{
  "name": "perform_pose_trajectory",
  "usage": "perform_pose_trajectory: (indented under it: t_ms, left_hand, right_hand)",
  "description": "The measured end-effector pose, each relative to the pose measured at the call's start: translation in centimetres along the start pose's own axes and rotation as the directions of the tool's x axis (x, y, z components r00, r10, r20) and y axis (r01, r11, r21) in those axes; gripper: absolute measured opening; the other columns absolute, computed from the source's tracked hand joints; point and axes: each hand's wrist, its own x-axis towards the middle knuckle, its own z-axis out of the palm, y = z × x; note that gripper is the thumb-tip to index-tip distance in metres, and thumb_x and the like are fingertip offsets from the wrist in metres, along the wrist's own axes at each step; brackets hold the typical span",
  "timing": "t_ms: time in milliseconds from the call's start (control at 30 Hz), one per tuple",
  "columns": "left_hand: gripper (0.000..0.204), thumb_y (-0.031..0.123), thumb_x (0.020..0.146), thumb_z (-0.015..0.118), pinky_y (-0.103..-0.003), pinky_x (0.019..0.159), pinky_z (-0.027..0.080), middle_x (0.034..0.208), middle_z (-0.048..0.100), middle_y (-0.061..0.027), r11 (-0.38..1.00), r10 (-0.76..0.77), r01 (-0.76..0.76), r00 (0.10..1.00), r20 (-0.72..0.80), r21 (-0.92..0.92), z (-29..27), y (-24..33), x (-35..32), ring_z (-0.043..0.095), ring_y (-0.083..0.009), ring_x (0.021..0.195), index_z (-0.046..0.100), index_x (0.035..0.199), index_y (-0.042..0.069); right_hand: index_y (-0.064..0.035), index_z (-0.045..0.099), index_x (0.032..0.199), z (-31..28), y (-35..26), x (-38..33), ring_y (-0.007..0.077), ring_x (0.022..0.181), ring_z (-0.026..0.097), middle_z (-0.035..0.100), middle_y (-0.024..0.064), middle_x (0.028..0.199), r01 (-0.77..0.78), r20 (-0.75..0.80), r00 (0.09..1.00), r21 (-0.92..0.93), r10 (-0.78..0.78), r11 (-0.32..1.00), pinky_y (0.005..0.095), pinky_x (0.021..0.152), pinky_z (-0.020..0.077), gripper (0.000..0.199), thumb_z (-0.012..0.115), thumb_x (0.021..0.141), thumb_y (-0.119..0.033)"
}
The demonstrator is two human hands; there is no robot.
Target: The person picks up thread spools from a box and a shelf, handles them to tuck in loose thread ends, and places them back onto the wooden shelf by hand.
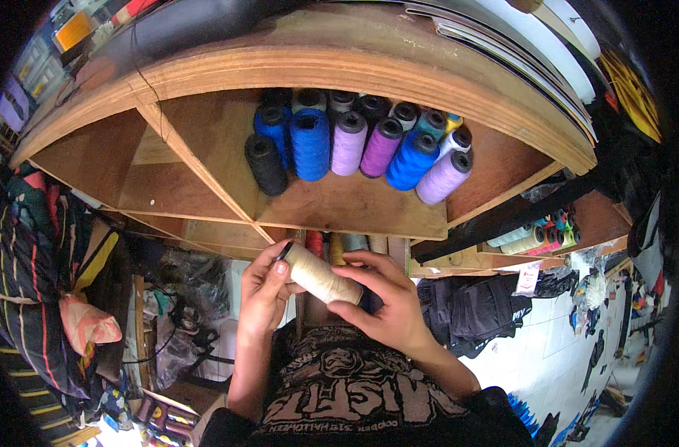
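A curved wooden shelf (354,205) fills the upper half of the frame, split by slanting plywood dividers into compartments. The left compartment looks bare; the middle one holds a cluster of thread spools (358,138) standing close together, touching one another: black at the left, two blue, lilac, purple, another blue, a pale lilac at the right, with smaller dark and teal ones behind. A second, smaller group of spools (537,237) lies on a lower shelf at centre right of the frame. Striped fabric and bags (41,261) hang along the left edge; dark cloth lies at lower right.

Below the shelf's front edge, at the centre of the frame, both hands hold one cream thread spool (321,276). Its long axis runs from upper left to lower right. The left hand (265,294) is closed around the upper-left end, thumb laid across the thread, fingers curled behind near the dark core. The right hand (384,302) wraps the lower-right end from the right, fingers folded over the top, hiding that end. The spool lies between the two hands, touching both, neither nearer than the other, just beneath the shelf compartment with the coloured spools.
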Motion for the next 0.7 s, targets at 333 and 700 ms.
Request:
perform_pose_trajectory:
  t_ms: [333, 700]
  left_hand:
    - [0.061, 0.032, 0.082, 0.058, -0.046, 0.089, 0.048, 0.112, 0.057, -0.0277, 0.989, -0.035, 0.045, 0.997, 0.076, -0.141, 0.5, 0.0, 0.2, 0.06, -0.0376, 0.099, 0.044, 0.125, -0.008]
    - [0.066, 0.032, 0.075, 0.047, -0.053, 0.091, 0.044, 0.117, 0.052, -0.0298, 0.926, -0.038, 0.109, 0.979, 0.198, -0.363, -0.2, -0.2, 0.9, 0.055, -0.0447, 0.104, 0.04, 0.128, -0.007]
  right_hand:
    - [-0.0003, 0.065, 0.086, 0.3, 2.8, -0.9, 0.0158, 0.077, 0.062, 0.066, 0.0087, 0.082, -0.308, -0.131, 0.909, 0.43, 0.396, 0.849, 0.0275, 0.072, 0.0482, 0.01, 0.065, 0.085, -0.01]
    - [-0.0023, 0.064, 0.097, -10.6, 8.4, -5.9, 0.0231, 0.068, 0.061, 0.065, 0.0123, 0.084, -0.444, -0.047, 0.87, -0.503, 0.49, 0.741, 0.03, 0.064, 0.0483, 0.028, 0.073, 0.075, -0.016]
